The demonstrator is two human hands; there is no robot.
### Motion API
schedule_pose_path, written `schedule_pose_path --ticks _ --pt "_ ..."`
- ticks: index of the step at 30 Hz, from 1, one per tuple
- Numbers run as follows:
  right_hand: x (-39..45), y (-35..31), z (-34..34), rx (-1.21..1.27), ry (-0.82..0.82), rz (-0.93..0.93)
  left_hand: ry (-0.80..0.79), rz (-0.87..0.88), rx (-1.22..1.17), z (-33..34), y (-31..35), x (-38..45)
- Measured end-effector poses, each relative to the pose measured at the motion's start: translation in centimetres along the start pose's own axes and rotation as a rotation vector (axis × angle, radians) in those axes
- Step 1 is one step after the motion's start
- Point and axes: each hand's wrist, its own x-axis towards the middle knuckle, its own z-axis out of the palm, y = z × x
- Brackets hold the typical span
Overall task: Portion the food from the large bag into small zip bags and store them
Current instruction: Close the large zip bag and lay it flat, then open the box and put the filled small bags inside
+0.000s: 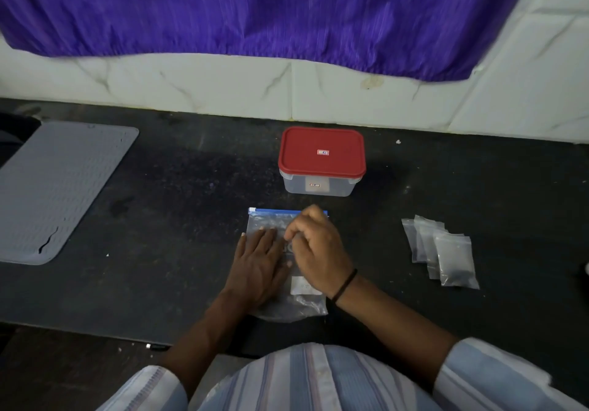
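Observation:
A large clear zip bag (pixel 271 219) with a blue slider strip lies flat on the dark counter in front of me. My left hand (pixel 259 264) rests flat on it, fingers spread, pressing it down. My right hand (pixel 317 245) is over the bag's right side with fingers curled, pinching at the plastic near the top; what is between the fingertips is too small to tell. Several small zip bags (pixel 446 251) lie overlapped to the right, holding something dark.
A clear box with a red lid (pixel 322 155) stands closed behind the bag, near the tiled wall. A grey ribbed mat (pixel 54 187) lies at the far left. A purple cloth (pixel 255 9) hangs above the counter. The counter's front edge runs below my arms.

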Motion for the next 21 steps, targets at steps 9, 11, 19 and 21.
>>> schedule_pose_path --ticks 9,11,19,21 --pt "1.3 3.3 0.6 0.468 0.186 0.355 0.221 -0.074 -0.428 -1.0 -1.1 0.7" --pt "0.3 5.2 0.8 0.450 0.153 0.445 0.235 -0.113 -0.462 -0.8 -1.6 0.6" --pt "-2.7 8.9 1.1 -0.062 0.101 0.485 0.260 0.051 -0.447 -1.3 -0.8 0.3" --pt "-2.9 8.8 1.1 -0.105 0.073 0.466 0.207 0.105 -0.330 -0.5 -1.1 0.0"
